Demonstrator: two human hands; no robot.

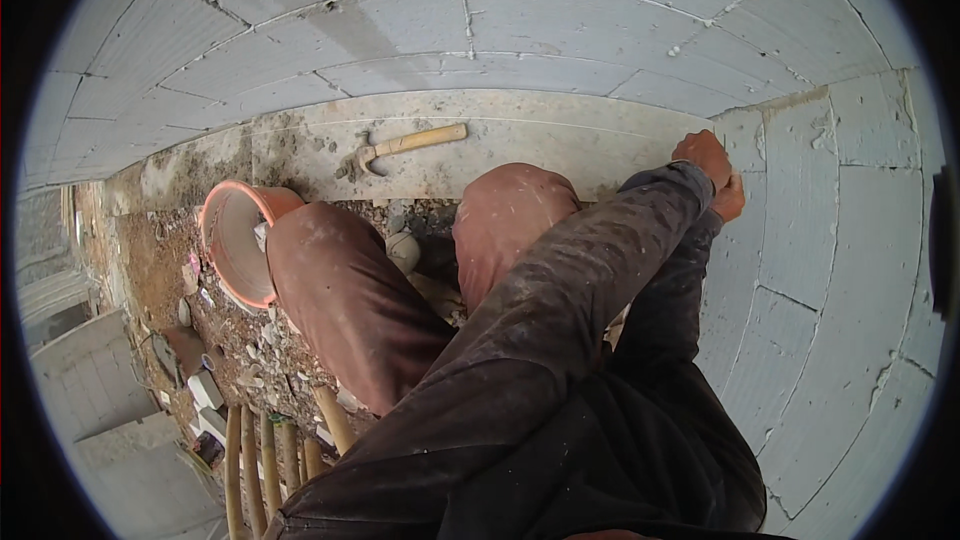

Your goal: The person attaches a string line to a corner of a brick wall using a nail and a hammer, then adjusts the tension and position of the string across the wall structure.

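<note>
Both my arms, in dark, dusty sleeves, reach to the far right corner where the grey block walls meet. My left hand (705,157) is closed, its knuckles up, close against the right wall (795,215). Just below it my right hand (731,198) is also closed, partly covered by the left forearm and sleeve. Whatever the fingers hold, if anything, is hidden. A thin pale line runs along the concrete ledge (600,140) toward my hands. Farther left on that ledge lies a claw hammer (412,143) with a wooden handle, out of my hands.
An orange bucket (237,240) stands tilted beside my left knee. Rubble and stones (265,340) cover the ground at left, with several wooden poles (255,465) below. The block wall (400,25) rises beyond the ledge. My bent knees (515,215) are close to the ledge.
</note>
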